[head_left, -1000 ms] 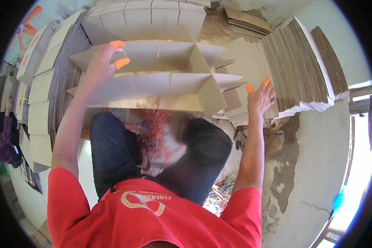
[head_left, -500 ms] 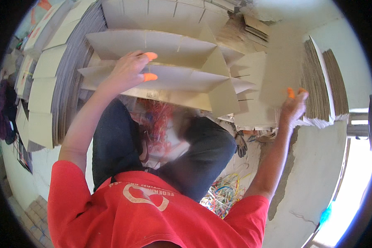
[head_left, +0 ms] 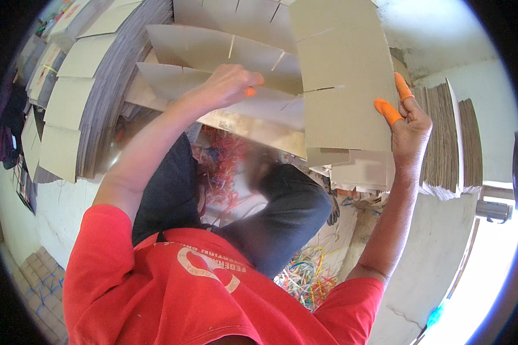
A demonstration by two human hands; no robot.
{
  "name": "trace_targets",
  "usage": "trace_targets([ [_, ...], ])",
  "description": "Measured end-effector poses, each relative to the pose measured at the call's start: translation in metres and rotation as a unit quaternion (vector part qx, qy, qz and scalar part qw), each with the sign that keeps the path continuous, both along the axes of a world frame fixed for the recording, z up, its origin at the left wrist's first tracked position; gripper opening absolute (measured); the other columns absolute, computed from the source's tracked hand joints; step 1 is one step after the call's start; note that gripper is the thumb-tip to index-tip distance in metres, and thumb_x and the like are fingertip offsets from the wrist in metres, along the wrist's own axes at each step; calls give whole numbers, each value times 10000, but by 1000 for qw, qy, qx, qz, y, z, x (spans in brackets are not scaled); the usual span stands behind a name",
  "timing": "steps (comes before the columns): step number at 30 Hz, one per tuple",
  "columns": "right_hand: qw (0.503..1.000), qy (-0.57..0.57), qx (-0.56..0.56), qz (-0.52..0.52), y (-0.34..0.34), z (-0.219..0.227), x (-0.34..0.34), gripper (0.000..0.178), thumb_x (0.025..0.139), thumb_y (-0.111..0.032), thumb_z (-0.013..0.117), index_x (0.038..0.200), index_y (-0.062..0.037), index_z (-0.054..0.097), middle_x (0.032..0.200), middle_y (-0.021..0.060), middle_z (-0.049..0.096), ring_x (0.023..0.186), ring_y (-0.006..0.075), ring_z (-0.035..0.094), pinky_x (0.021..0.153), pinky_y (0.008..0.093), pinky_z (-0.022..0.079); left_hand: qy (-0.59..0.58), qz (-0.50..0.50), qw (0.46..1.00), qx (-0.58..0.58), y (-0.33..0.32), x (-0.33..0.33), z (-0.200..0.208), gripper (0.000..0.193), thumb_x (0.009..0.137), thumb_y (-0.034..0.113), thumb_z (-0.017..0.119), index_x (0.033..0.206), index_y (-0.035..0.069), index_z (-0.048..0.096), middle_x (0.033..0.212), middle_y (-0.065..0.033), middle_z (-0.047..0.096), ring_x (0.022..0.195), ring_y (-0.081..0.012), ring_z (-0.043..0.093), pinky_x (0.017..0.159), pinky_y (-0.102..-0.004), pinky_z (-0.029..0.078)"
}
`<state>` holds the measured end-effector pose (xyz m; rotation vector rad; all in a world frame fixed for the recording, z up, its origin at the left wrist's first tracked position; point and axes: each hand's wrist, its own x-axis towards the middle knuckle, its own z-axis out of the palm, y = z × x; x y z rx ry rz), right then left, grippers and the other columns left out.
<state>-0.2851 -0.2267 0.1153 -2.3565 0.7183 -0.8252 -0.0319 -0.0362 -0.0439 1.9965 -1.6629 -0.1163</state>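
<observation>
My right hand (head_left: 410, 118), with orange finger covers, grips a flat tan cardboard sheet (head_left: 348, 75) by its right edge. Slits are cut into the sheet, and it hides the right end of the partition behind it. Over that partition hovers my left hand (head_left: 233, 85), its covered fingertips drawn together and nothing visible between them. Long slotted cardboard strips (head_left: 213, 49) stand on edge below and beyond this hand, spaced apart in rows.
Tall stacks of cardboard pieces (head_left: 77, 103) line the left side. More upright cardboard sheets (head_left: 437, 135) are packed at the right by the wall. Red strands (head_left: 221, 158) lie between my legs, and a tangle of coloured straps (head_left: 308, 270) lies lower down.
My right hand has brought the cardboard sheet leftward from the right-hand stack to the partition's right end. My left hand has moved right, and its spread fingers have closed together.
</observation>
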Motion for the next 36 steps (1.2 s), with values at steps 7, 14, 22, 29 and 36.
trace_targets([
  [7, 998, -28, 61, 15, 6, 1, 10, 626, 725, 36, 768, 1310, -39, 559, 762, -102, 368, 663, 36, 344, 658, 131, 313, -15, -2, 999, -49, 4, -2, -3, 207, 786, 131, 698, 989, 91, 689, 739, -155, 663, 689, -345, 639, 625, -451, 493],
  [14, 999, 33, 25, 29, 2, -4, 22, 621, 729, -3, 778, 1309, -28, 557, 730, -93, 379, 656, 48, 342, 607, 162, 325, -19, 18, 1000, -18, 2, -1, -1, 214, 791, 132, 683, 1005, 124, 690, 767, -144, 675, 741, -349, 652, 650, -454, 502],
  [22, 997, 60, -10, 52, 15, 5, 33, 560, 757, 10, 747, 1286, 3, 565, 775, -110, 430, 673, 49, 362, 622, 171, 351, -20, 31, 999, -1, 2, -5, 5, 211, 790, 144, 684, 999, 119, 692, 758, -146, 671, 741, -346, 651, 643, -458, 495],
  [29, 998, 36, 16, 51, 8, 10, 38, 527, 749, 9, 751, 1249, 30, 585, 787, -121, 429, 663, 53, 324, 603, 165, 309, -19, 36, 999, -17, 1, -6, 5, 206, 784, 142, 687, 988, 117, 698, 779, -147, 678, 751, -343, 656, 639, -451, 497],
  [36, 997, 47, 21, 50, 9, 10, 30, 556, 755, 40, 727, 1283, 36, 552, 805, -125, 433, 698, 31, 373, 634, 158, 341, -13, 31, 999, -18, 1, -3, 0, 210, 787, 138, 690, 997, 117, 698, 798, -144, 683, 762, -339, 658, 650, -456, 501],
])
